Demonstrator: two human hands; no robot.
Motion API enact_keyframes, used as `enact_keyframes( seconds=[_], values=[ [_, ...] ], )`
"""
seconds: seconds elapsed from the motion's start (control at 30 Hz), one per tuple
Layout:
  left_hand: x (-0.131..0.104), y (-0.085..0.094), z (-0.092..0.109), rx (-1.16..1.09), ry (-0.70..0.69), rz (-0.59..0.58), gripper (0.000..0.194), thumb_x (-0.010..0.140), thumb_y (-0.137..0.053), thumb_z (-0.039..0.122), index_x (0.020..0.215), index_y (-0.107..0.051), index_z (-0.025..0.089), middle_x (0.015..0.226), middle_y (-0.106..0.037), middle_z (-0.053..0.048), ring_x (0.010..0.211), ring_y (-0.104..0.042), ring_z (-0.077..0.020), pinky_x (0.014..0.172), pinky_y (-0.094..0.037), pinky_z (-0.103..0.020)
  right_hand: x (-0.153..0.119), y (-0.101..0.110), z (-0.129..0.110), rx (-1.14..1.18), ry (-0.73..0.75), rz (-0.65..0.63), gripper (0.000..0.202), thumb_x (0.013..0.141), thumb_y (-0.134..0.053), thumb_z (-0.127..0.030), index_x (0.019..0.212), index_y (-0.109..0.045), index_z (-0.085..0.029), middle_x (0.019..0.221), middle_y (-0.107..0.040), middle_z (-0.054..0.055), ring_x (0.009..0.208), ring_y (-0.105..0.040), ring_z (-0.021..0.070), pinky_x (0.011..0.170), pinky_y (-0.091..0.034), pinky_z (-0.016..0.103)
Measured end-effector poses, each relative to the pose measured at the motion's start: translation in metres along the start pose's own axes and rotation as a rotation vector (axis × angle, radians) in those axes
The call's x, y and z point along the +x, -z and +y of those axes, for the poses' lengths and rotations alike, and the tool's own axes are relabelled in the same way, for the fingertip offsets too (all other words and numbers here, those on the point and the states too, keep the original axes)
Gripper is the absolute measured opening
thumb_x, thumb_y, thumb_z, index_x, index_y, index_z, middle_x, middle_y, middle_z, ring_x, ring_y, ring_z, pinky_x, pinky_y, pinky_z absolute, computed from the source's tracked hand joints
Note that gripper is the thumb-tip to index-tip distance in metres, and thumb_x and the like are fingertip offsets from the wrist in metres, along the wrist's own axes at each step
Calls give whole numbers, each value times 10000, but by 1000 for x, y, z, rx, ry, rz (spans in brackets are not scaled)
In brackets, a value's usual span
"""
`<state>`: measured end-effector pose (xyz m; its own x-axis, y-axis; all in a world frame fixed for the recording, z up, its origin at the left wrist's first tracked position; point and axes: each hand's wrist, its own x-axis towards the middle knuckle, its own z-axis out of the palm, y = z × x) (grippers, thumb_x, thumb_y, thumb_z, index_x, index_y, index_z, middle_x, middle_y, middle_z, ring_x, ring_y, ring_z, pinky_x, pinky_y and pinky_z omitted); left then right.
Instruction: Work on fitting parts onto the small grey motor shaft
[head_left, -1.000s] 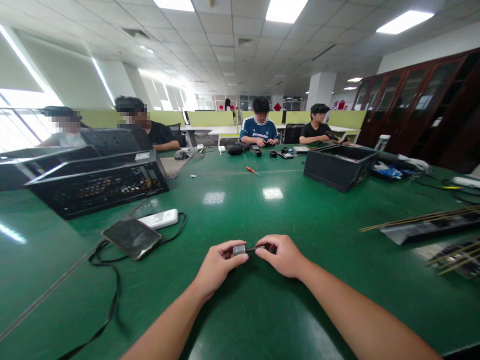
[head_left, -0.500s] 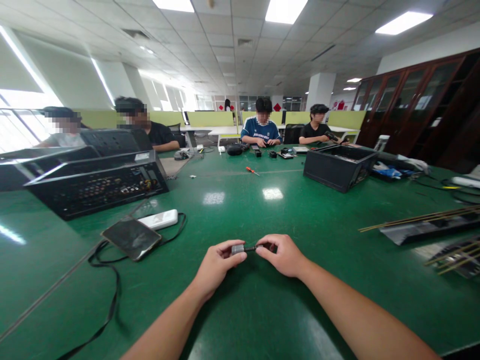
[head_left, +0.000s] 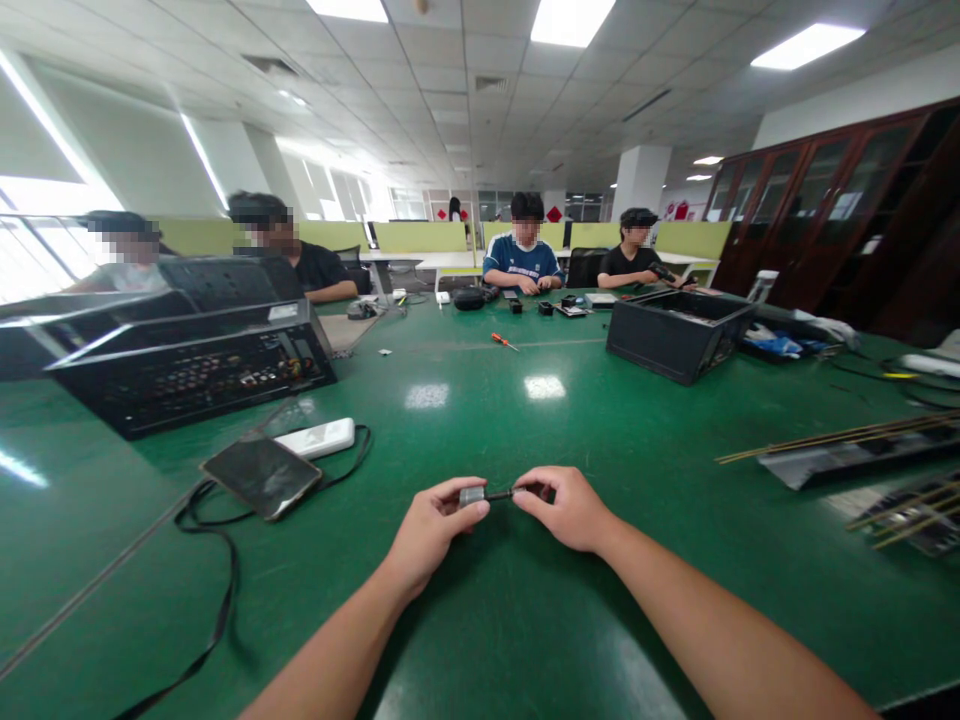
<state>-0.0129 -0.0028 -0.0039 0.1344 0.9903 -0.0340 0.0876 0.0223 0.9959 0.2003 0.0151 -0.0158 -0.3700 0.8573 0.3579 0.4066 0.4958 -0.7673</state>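
Green table [head_left: 555,620]: left hand [head_left: 431,525] grips cylinder [head_left: 472,495], right hand [head_left: 570,510] pinches rod [head_left: 499,494], both closed; apparent adjustment step, next move needs steady alignment

Dull metallic cylinder [head_left: 472,495], smooth glossy tabletop [head_left: 637,440]

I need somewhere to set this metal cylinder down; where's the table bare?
Bare tabletop runs from beyond the left hand and right hand to the orange screwdriver. Another patch lies between the right hand and the brass-coloured rods. It's crowded farther left: dark slab, white device, black strap.
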Motion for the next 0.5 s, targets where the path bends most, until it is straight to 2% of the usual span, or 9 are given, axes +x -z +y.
enact_keyframes(
  seconds=[0.5],
  values=[
    [2,1,-1,-5,-26,24,438,652,-779,370,1023,-684,157,776,-603,-22,636,-509,-134,563,-410,-223,1,3,1,-3,-38,-2,208,850,-580,-330,909,-722,-190,764,-696,13,622,-551,120,591,-398,222]
  ],
)
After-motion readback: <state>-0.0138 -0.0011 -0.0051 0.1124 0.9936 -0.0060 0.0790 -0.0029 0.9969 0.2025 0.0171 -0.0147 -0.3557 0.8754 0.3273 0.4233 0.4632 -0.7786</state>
